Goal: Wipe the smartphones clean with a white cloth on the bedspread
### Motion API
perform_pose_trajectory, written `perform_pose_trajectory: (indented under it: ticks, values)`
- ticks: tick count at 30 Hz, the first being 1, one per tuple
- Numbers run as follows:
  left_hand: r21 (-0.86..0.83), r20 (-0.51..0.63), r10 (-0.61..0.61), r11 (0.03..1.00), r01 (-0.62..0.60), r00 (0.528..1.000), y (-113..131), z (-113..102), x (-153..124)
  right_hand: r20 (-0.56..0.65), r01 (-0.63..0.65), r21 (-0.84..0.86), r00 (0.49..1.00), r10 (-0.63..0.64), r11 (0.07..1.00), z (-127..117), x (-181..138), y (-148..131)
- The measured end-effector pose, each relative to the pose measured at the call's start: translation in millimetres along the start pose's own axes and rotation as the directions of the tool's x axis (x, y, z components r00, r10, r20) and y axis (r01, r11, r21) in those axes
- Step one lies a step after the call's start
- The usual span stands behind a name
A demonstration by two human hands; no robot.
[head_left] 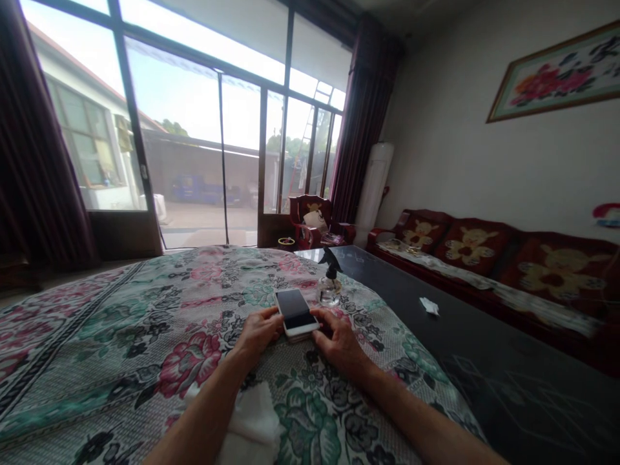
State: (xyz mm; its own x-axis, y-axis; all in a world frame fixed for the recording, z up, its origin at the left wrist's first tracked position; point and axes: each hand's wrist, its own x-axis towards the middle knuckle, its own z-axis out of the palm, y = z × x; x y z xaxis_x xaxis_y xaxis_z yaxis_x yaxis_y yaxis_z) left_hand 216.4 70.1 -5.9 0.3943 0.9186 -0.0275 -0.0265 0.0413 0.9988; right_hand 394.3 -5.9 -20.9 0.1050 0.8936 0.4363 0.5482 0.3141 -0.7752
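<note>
A white smartphone [294, 311] with a dark screen lies face up in front of me, its near edge towards me. Another thin pale edge shows under its near end; I cannot tell what that is. My left hand [258, 332] grips the phone's left side with its fingers. On the opposite side, my right hand [339, 341] has thumb and fingers closed on the lower right corner. Just beyond the right hand stands a clear spray bottle [329, 290] with a black trigger head. A white cloth or tissue [254, 420] lies near my left forearm, partly covered by it.
A flowered tablecloth [188, 365] covers the surface beneath the phone. To the right is a dark, glossy table [387, 271] with a crumpled white paper [429, 307] on it. Beyond it runs a wooden sofa [465, 252]. A chair [312, 216] stands by the glass doors.
</note>
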Motion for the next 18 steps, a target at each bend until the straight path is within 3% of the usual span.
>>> perform_pose_trajectory:
  ticks: [18]
  values:
    - [0.028, -0.037, 0.006, 1.000, -0.005, 0.999, 1.0, 1.9, -2.1, -0.010, 0.004, -0.049, 1.000, -0.005, 0.999, 1.1, -0.3, -1.3]
